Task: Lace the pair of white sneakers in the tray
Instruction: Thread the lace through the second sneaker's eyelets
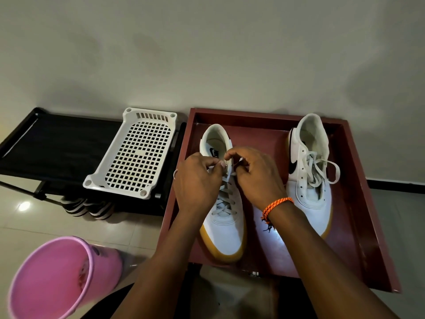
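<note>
Two white sneakers with tan soles stand in a dark red tray (351,162), toes toward me. Over the top eyelets of the left sneaker (226,233), my left hand (197,180) pinches one end of its white lace (224,196), and my right hand (255,173) pinches the other end. That lace crisscrosses the lower eyelets. The right sneaker (308,196) lies apart at the tray's right side, its lace loosely looped over the tongue. An orange braided band circles my right wrist.
A white perforated plastic basket (135,155) lies on a black shoe rack (57,143) left of the tray, with striped shoes (87,207) beneath. A pink bucket (55,277) stands on the tiled floor at the lower left. A pale wall rises behind.
</note>
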The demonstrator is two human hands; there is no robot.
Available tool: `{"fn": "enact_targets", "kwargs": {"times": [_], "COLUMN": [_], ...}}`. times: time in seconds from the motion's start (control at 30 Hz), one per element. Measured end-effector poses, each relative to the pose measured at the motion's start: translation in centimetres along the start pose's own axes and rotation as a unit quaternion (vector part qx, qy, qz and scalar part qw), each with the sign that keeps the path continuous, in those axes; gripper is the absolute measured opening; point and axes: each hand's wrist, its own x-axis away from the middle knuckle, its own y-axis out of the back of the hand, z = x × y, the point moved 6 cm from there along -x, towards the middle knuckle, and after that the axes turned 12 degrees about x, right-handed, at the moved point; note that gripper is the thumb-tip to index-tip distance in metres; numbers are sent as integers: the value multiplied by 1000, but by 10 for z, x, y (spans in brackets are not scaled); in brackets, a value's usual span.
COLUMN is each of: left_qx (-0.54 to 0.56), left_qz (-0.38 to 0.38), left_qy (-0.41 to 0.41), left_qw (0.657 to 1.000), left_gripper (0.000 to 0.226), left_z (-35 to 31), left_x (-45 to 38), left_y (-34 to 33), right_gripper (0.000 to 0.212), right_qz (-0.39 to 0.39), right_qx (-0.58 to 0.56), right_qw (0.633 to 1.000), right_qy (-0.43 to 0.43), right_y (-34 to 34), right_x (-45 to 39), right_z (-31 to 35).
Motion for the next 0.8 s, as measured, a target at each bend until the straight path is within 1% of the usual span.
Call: {"fn": "enact_targets", "kwargs": {"times": [0.17,0.23,0.33,0.4,0.47,0.53,0.6,0.67,0.8], "left_qx": [5,59,179,203,184,135,73,34,16], "left_qz": [-7,-1,14,20,18,10,9,15,27], "left_qy": [8,37,104,116,98,63,26,1,-8], "left_qw": [1000,998,978,972,978,989,997,999,999], "left_gripper": [12,11,10,10,10,9,9,9,13], "left_z": [-1,4,14,15,14,11,7,4,1], "left_x": [2,1,0,1,1,0,0,0,1], "left_y": [-2,-3,-8,-10,-11,-10,-10,-10,-12], "right_gripper": [39,40,44,46,50,50,41,30,26], "right_qz": [-8,-10,-4,1,7,17,15,12,10], "right_qx": [-15,-16,-18,-22,-29,-41,-55,-58,-39], "right_qw": [1000,1000,1000,1000,999,998,996,996,997], "right_qy": [3,2,5,-1,-19,-47,-63,-68,-63], "right_y": [0,0,-1,-1,-3,-3,-2,-1,-3], "right_x": [2,2,4,5,5,4,4,4,2], "right_z": [1,1,0,-1,-5,-10,-13,-13,-12]}}
